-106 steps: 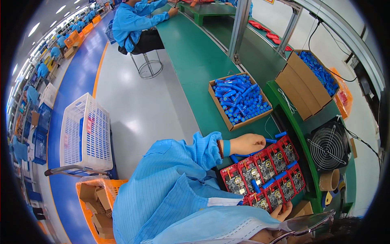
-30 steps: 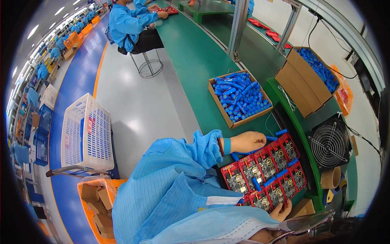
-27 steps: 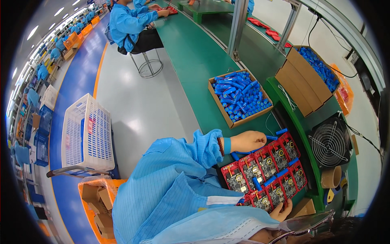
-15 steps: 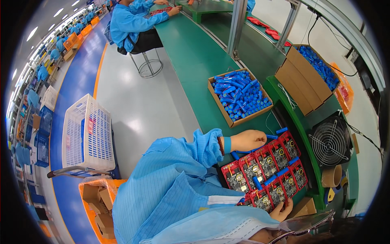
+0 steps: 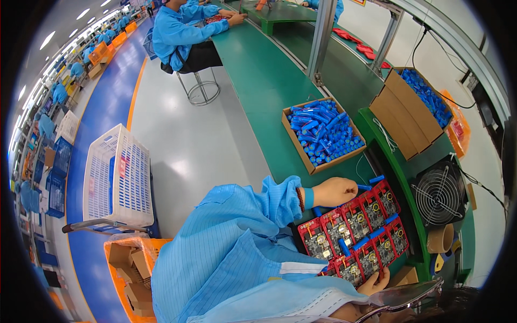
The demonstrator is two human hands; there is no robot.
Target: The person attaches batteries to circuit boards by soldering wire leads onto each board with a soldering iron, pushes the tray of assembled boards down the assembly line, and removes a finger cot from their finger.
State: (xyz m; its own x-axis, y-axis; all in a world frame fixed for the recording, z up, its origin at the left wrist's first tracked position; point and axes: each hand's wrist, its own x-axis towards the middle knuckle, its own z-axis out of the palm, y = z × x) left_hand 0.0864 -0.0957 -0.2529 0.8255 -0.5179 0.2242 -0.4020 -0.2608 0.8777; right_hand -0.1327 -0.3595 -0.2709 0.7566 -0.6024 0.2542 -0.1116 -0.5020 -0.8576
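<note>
Several red-framed circuit boards (image 5: 356, 223) lie joined in two rows on the green bench. Blue cylindrical cells lie along them: one cell (image 5: 344, 247) between the rows, another cell (image 5: 377, 179) at the far corner. Over the boards' far-left edge, my left hand (image 5: 335, 192) is closed in a fist beside a blue cell (image 5: 364, 187); its curled fingers hide whatever they hold. A strap is round that wrist. My right hand (image 5: 375, 282) grips the near edge of the boards with thumb and fingers.
A carton of blue cells (image 5: 324, 134) stands beyond the boards. Right of it are a larger tilted carton (image 5: 406, 113), a fan (image 5: 439, 192) and a tape roll (image 5: 440, 238). A white basket trolley (image 5: 119, 177) stands on the left. A co-worker (image 5: 186, 35) sits farther along the bench.
The whole view has shifted slightly, with the bench things lower and to the right. My left fist has drawn back a little leftward from the boards; my right hand keeps its place at their edge.
</note>
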